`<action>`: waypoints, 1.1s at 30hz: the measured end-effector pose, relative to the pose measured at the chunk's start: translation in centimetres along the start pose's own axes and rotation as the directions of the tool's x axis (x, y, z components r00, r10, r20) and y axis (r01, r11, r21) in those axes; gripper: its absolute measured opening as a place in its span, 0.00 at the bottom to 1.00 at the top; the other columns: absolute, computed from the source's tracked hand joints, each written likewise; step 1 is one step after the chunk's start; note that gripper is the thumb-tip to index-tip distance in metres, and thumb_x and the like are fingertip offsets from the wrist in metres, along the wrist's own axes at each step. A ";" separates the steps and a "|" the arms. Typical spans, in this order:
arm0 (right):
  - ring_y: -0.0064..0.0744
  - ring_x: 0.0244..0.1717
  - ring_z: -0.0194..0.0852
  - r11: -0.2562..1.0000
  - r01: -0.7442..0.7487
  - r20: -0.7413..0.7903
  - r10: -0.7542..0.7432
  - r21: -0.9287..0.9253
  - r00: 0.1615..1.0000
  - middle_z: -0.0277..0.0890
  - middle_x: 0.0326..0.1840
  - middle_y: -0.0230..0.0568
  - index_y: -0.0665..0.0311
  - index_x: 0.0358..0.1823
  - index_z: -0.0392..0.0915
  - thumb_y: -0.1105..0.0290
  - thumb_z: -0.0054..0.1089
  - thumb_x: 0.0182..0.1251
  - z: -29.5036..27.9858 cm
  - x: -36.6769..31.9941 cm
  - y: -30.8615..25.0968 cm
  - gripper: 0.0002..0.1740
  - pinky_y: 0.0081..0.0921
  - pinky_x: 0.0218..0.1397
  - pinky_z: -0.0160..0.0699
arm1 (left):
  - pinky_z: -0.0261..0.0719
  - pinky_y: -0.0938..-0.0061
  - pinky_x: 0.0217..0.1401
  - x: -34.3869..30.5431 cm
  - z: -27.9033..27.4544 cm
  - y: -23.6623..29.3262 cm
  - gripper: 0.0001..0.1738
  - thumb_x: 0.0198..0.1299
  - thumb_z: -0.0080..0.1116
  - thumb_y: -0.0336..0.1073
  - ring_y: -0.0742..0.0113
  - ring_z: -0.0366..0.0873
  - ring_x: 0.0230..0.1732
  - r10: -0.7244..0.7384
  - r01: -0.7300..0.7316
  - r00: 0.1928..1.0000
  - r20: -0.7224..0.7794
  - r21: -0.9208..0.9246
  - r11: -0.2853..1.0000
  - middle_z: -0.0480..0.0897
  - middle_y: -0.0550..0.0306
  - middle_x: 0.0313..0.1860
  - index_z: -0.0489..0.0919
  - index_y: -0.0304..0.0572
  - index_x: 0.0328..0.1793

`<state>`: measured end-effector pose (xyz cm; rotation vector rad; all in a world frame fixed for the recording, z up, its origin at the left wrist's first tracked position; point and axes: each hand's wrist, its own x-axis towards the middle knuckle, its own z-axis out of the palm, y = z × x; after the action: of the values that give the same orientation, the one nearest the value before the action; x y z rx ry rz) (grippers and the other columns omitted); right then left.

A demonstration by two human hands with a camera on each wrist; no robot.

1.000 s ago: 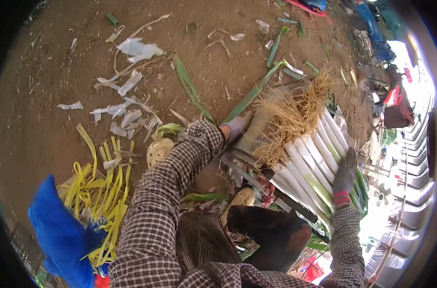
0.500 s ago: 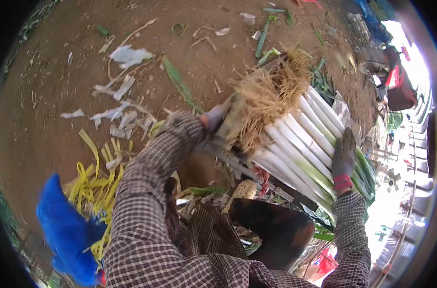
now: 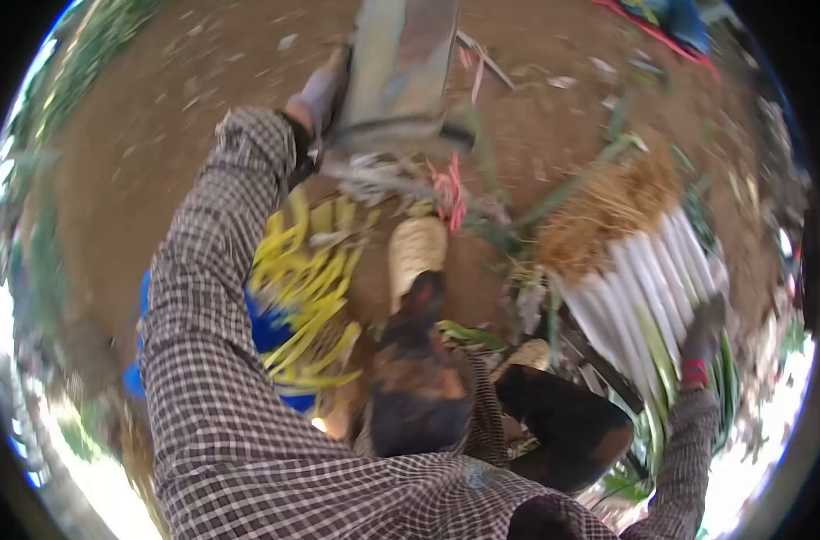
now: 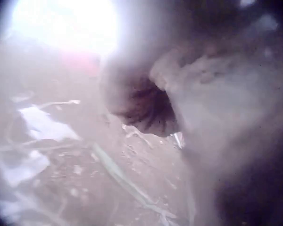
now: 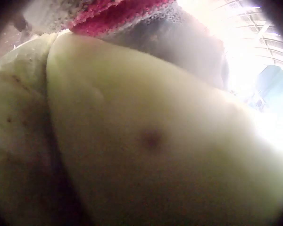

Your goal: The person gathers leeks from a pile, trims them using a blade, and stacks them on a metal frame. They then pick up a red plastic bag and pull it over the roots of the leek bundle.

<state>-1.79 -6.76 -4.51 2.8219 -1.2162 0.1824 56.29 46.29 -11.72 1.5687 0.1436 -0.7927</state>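
My gloved left hand [image 3: 318, 94] grips the side edge of a worn, flat grey board [image 3: 396, 76], held out over the ground at the top of the head view. In the blurred left wrist view, the glove [image 4: 144, 106] shows dark and curled. A row of leeks [image 3: 644, 292] lies at the right, white stalks side by side, with a mass of tan roots [image 3: 608, 216] at their far end. Across the stalks rests my gloved right hand [image 3: 704, 328], its fingers extended. Close up in the right wrist view are pale leek stalks [image 5: 146, 113] beneath the pink-banded cuff [image 5: 118, 16].
Yellow straps [image 3: 311, 279] and a blue bag [image 3: 270, 328] lie by my left arm. Pink string [image 3: 450, 193] is on the ground near my shoe [image 3: 416, 252]. A dark bar [image 3: 603, 369] runs along the near side of the leeks.
My left hand has swung the board away from the leek roots, out to the left and forward. The head view has turned left. My right hand stays on the leeks.
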 end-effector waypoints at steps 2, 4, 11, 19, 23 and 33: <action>0.47 0.77 0.55 0.871 0.158 0.041 -0.157 -0.464 0.987 0.57 0.77 0.53 0.64 0.75 0.58 0.57 0.41 0.80 0.6 0.6 1.7 0.29 0.35 0.79 0.54 | 0.76 0.62 0.60 1.0 -9.6 1.0 0.35 0.73 0.34 0.61 0.55 0.78 0.59 0.019 -0.008 0.979 -0.203 0.057 0.998 0.79 0.51 0.62 0.72 0.42 0.70; 0.49 0.77 0.54 0.683 0.297 0.155 -0.263 -0.667 0.952 0.57 0.77 0.54 0.61 0.76 0.57 0.55 0.39 0.80 1.4 1.4 4.4 0.30 0.37 0.79 0.54 | 0.74 0.59 0.63 -1.5 -17.4 1.2 0.39 0.71 0.34 0.64 0.52 0.76 0.62 0.024 -0.045 0.951 -0.309 -0.062 0.997 0.78 0.49 0.65 0.70 0.39 0.71; 0.53 0.76 0.54 0.891 0.152 0.100 -0.120 -0.427 0.988 0.57 0.76 0.56 0.61 0.75 0.59 0.50 0.37 0.80 -0.1 2.3 1.1 0.31 0.40 0.78 0.55 | 0.71 0.74 0.66 -15.2 -37.2 -6.0 0.23 0.70 0.44 0.45 0.59 0.76 0.61 -0.194 0.072 0.739 -0.645 -0.210 0.975 0.81 0.48 0.59 0.77 0.37 0.61; 0.58 0.78 0.50 0.950 0.056 0.179 -0.001 -0.308 0.984 0.56 0.77 0.60 0.63 0.76 0.58 0.40 0.31 0.77 -0.1 4.2 0.7 0.39 0.45 0.79 0.52 | 0.77 0.66 0.60 -27.5 -38.2 -13.3 0.18 0.70 0.51 0.32 0.58 0.79 0.57 0.010 0.217 0.973 -0.230 0.933 0.287 0.81 0.47 0.60 0.74 0.34 0.64; 0.57 0.78 0.50 0.914 0.029 0.187 0.051 -0.405 0.981 0.55 0.77 0.58 0.63 0.76 0.57 0.35 0.25 0.75 -0.5 4.6 -1.3 0.44 0.43 0.79 0.51 | 0.76 0.68 0.65 -35.0 -31.5 -11.0 0.21 0.71 0.52 0.36 0.58 0.77 0.61 -0.088 -0.076 0.880 -0.466 -0.321 0.944 0.80 0.46 0.59 0.73 0.32 0.65; 0.61 0.75 0.56 0.979 -0.049 0.277 0.104 -0.199 0.955 0.59 0.75 0.63 0.60 0.77 0.58 0.26 0.28 0.68 -0.4 10.5 0.5 0.51 0.47 0.77 0.55 | 0.82 0.70 0.40 -61.0 -26.6 -18.6 0.22 0.62 0.61 0.54 0.65 0.83 0.33 -0.101 0.390 0.804 -0.586 0.391 0.834 0.85 0.56 0.32 0.86 0.41 0.39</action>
<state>4.95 -14.63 -2.69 2.7012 -1.3159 -0.3354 11.20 95.71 5.42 2.2881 0.6265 -0.5831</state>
